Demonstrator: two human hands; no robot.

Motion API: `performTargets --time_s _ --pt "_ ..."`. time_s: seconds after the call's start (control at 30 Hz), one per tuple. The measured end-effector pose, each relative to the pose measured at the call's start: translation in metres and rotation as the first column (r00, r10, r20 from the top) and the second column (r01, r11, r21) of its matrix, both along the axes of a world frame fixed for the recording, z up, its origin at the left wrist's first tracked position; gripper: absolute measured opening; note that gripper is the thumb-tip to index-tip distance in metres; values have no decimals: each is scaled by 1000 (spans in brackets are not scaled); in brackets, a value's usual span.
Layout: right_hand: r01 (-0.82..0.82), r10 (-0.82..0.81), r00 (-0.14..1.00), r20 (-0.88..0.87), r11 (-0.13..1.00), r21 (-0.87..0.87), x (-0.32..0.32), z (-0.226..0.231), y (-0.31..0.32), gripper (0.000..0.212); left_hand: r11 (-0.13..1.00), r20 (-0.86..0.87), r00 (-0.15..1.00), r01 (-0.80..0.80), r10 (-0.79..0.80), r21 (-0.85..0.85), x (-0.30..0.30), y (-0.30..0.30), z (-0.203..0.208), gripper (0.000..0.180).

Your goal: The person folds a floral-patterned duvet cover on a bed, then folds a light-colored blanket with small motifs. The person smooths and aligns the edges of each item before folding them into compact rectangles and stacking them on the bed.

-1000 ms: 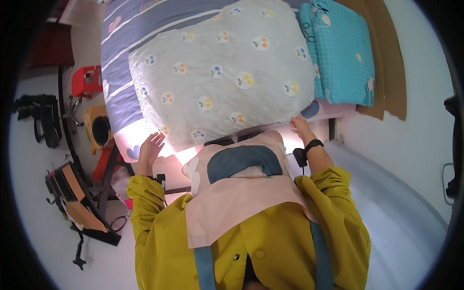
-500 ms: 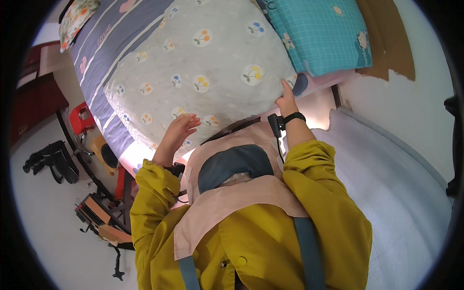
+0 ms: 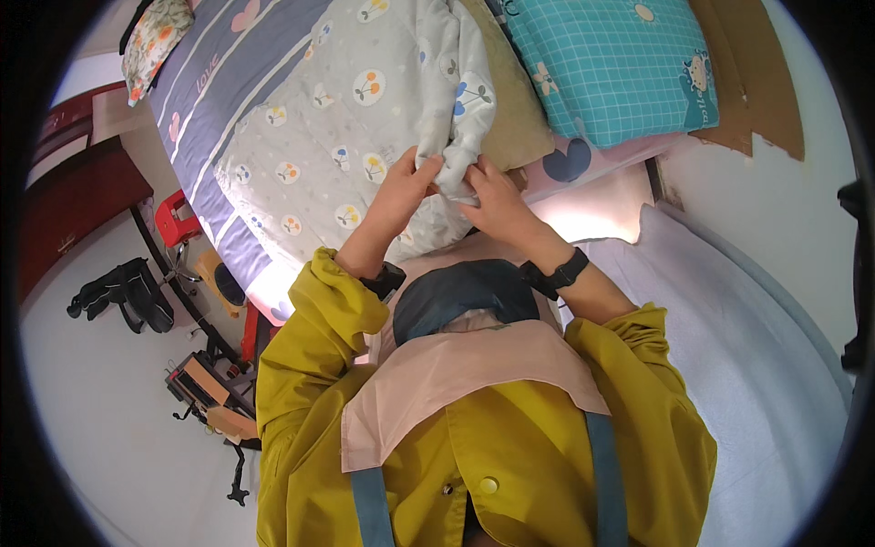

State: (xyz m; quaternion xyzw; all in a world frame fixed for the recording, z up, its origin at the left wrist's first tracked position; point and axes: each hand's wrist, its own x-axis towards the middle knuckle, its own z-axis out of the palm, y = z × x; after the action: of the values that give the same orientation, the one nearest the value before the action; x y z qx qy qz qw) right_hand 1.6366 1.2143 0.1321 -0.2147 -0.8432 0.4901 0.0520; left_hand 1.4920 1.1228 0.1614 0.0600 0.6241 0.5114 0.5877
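Observation:
My left hand [image 3: 401,190] and my right hand [image 3: 493,201] meet at the near corner of a pale grey quilt [image 3: 355,109] printed with small fruit. Both hands pinch the same bunched corner of the quilt [image 3: 453,173], lifted a little off the bed. The quilt spreads over the bed away from me, its edge folded back over a tan layer [image 3: 515,109]. I wear a yellow jacket, with a black band on each wrist.
A teal checked pillow [image 3: 606,64] lies at the head of the bed on the right, over a striped purple sheet [image 3: 228,64]. A red stool [image 3: 175,219], black bag [image 3: 128,292] and tools [image 3: 205,387] sit on the floor at the left. A wall rises at the right.
Both hands have come together from the quilt's two sides and gathered its near corner. The view has shifted so the bed sits higher and closer.

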Motion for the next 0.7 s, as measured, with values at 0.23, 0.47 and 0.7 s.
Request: performTargets --time_s 0.23,0.47,0.7 --pt "451 -354 885 301 500 -739 1 19 56 45 980 -219 955 198 -200 -31 27 37 3 33" --pt "572 -496 710 499 -6 -820 83 -97 122 37 899 -101 899 433 -426 61 43 46 -13 40" --pt "353 -258 932 254 495 -794 55 -39 114 45 983 -59 982 181 -181 -10 31 32 -25 44"
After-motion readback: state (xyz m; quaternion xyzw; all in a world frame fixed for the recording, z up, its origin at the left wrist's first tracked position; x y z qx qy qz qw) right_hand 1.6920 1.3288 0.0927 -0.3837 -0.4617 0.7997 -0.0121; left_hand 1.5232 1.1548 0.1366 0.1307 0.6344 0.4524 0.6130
